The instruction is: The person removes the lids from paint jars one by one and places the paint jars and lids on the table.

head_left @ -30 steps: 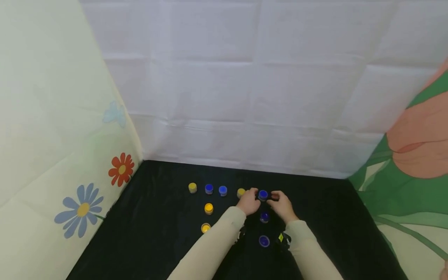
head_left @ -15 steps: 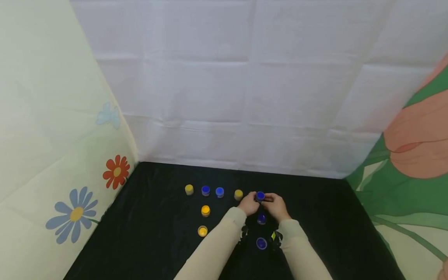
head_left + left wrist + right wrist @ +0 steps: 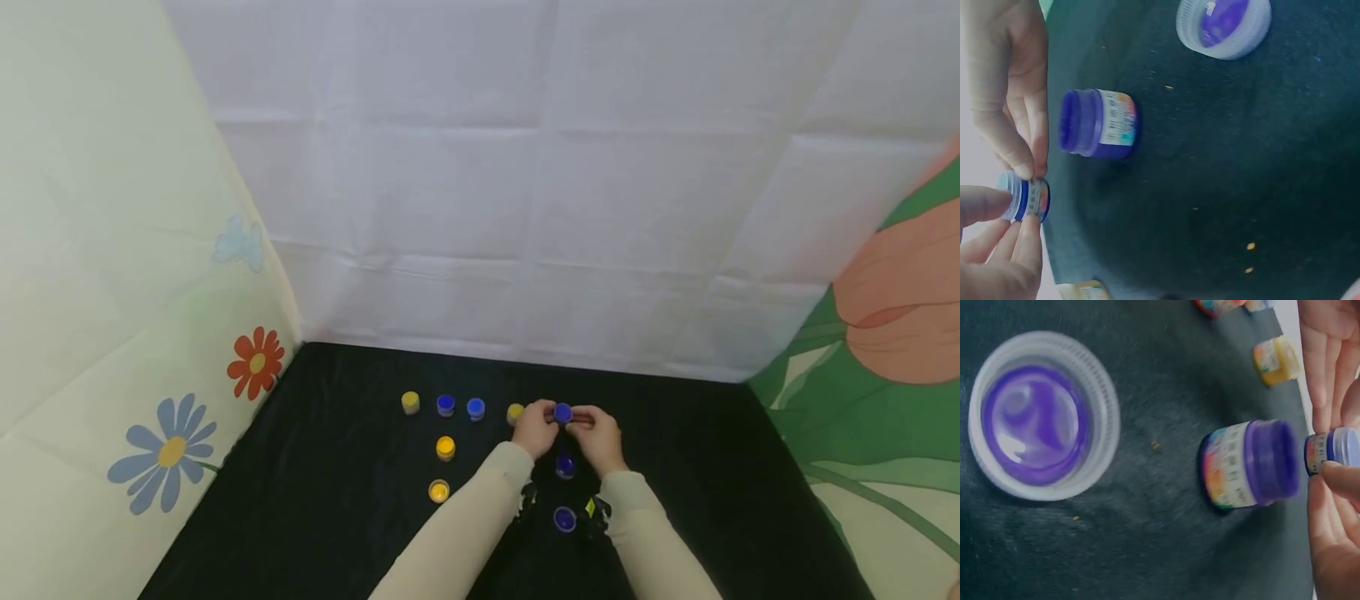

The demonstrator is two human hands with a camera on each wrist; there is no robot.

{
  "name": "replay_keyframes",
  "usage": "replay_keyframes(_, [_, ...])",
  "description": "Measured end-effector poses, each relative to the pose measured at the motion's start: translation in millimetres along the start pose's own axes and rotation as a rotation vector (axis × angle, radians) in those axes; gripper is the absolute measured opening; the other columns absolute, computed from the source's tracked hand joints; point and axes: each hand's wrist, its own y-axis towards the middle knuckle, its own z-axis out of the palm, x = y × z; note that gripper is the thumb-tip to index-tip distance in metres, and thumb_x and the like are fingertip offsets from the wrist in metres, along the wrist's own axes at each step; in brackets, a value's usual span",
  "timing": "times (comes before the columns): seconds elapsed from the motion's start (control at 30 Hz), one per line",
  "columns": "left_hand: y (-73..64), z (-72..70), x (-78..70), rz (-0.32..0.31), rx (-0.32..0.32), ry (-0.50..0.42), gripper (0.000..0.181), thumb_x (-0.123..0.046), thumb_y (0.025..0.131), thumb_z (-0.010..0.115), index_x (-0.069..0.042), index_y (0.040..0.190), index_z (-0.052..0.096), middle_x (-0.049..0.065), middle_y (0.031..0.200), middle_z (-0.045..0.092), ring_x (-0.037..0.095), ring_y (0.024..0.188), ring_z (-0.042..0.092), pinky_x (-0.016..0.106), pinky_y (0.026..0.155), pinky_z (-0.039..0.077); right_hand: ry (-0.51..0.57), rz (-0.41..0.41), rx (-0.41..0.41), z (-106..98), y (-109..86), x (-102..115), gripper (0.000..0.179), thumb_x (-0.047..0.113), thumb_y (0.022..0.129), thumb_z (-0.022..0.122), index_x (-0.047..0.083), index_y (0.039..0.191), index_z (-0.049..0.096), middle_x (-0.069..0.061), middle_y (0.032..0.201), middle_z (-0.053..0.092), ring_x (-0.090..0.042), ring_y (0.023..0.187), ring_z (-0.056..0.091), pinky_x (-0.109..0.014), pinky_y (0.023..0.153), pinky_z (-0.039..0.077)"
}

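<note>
A small capped paint jar with a blue band (image 3: 1036,199) is pinched between both hands; in the head view its lid (image 3: 562,412) faces up. My left hand (image 3: 535,428) grips it from the left, and my right hand (image 3: 597,440) holds it from the right with thumb and fingers. Nearer to the body stands an uncapped purple paint jar (image 3: 1230,465), its mouth showing purple inside. Closer still lies a whitish translucent lid (image 3: 1107,419), hollow side up, with purple paint in it. Beside my left hand is a yellow paint jar (image 3: 514,413), partly covered by that hand in the head view.
To the left, a yellow jar (image 3: 410,403), a dark blue jar (image 3: 446,406) and a lighter blue jar (image 3: 476,409) form a row. Below them are an orange-yellow jar (image 3: 446,448) and a lid with yellow paint (image 3: 438,492). Black cloth (image 3: 337,517) meets a white backdrop.
My right hand has moved left from beside the blue-banded jar and now pinches it together with my left hand. The other jars and lids have stayed in place.
</note>
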Motion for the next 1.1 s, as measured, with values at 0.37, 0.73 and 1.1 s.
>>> replay_keyframes(0.37, [-22.4, -30.0, -25.2, 0.162, -0.021, 0.072, 0.025, 0.0, 0.094, 0.069, 0.001, 0.119, 0.067, 0.013, 0.109, 0.066, 0.021, 0.097, 0.066, 0.026, 0.083, 0.055, 0.037, -0.077, -0.017, -16.3, -26.8, 38.3, 0.025, 0.0, 0.091, 0.074, -0.009, 0.113, 0.067, -0.026, 0.11, 0.07, -0.011, 0.088, 0.071, -0.013, 0.076, 0.053])
replay_keyframes(0.73, [-88.3, -55.3, -15.0, 0.204, 0.064, 0.096, 0.023, -0.011, 0.096, 0.07, -0.008, 0.119, 0.067, 0.001, 0.108, 0.064, 0.009, 0.095, 0.061, 0.025, 0.085, 0.054, 0.142, -0.107, 0.058, -14.7, -92.0, 44.3, 0.024, 0.0, 0.088, 0.077, -0.007, 0.109, 0.068, -0.019, 0.1, 0.072, -0.002, 0.08, 0.067, -0.017, 0.073, 0.056])
replay_keyframes(1.1, [-148.0, -54.3, 11.3, 0.083, 0.146, 0.193, 0.019, -0.009, 0.092, 0.075, -0.011, 0.108, 0.066, -0.005, 0.093, 0.059, 0.003, 0.081, 0.054, 0.025, 0.073, 0.052, 0.138, 0.072, 0.169, 5.4, -148.1, 30.3, 0.021, -0.004, 0.082, 0.08, -0.003, 0.101, 0.07, -0.012, 0.093, 0.073, -0.01, 0.077, 0.07, -0.023, 0.069, 0.058])
